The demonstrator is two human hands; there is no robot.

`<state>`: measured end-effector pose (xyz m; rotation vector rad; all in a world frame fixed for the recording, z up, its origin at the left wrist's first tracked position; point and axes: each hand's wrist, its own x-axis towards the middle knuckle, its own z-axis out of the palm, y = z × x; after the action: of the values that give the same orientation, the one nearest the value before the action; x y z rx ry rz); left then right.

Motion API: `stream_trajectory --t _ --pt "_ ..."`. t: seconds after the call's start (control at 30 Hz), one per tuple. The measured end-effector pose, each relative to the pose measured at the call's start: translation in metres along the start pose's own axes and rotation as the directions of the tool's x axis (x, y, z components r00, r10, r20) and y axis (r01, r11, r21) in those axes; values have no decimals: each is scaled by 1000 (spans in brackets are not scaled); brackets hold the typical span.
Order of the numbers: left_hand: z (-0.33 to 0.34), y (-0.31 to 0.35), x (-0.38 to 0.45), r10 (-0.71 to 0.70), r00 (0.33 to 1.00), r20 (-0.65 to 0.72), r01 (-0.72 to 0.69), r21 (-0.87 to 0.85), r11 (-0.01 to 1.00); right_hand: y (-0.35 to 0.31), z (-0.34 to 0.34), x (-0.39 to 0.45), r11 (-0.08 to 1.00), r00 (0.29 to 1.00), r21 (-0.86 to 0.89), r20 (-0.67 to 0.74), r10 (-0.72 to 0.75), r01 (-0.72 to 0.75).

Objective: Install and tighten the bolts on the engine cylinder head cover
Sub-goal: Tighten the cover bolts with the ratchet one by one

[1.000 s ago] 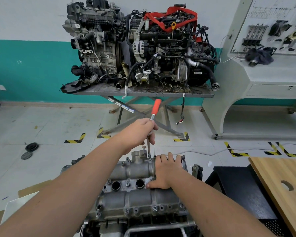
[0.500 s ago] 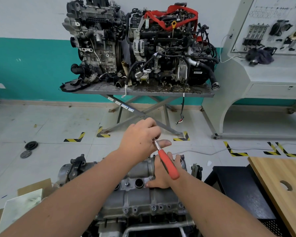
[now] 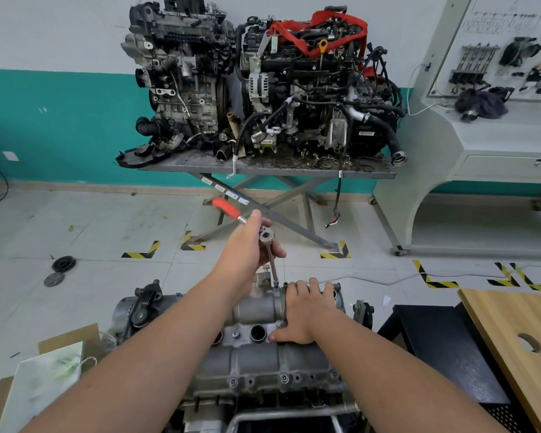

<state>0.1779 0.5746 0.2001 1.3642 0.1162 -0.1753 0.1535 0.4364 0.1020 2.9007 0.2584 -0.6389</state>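
Behind the cylinder head cover (image 3: 263, 354), two complete engines (image 3: 263, 82) crowd a grey scissor-lift table (image 3: 263, 170) against the teal-banded wall, with a white training console (image 3: 487, 126) to the right of them. Nearer, right of the cover, a wooden bench top (image 3: 519, 345) with a round hole sits beside a black stand (image 3: 444, 345); left of the cover, cardboard and a pale sheet (image 3: 44, 389) lie on the floor, with two dark discs (image 3: 60, 270) farther out on the tiles. The cover itself sits low and centre on the engine before me. My right hand (image 3: 303, 314) lies flat across its far right end, fingers straight and pressing, and blocks sight of the metal beneath it. My left hand (image 3: 247, 245) is curled round the head of a ratchet wrench (image 3: 267, 237), its red handle (image 3: 227, 207) pointing up and left. The extension (image 3: 274, 267) runs down to a bolt (image 3: 277, 289) at the cover's far edge, just left of my right fingertips.
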Motion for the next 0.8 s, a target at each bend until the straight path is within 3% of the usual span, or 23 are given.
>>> stream_trajectory --t 0.2,0.53,0.67,0.8 --pt "-6 29 7 -53 979 196 -23 367 930 1 1 -1 1000 1000 9 -15 -5 6" --pt "5 47 9 -90 925 369 -208 690 694 1 5 0 1000 999 17 -47 -21 21" --pt "7 55 7 -71 908 412 -334 816 472 2 4 0 1000 999 10 -44 -20 21" --pt "11 57 5 21 846 533 -533 843 70 2 4 1 1000 999 5 -31 -17 17"
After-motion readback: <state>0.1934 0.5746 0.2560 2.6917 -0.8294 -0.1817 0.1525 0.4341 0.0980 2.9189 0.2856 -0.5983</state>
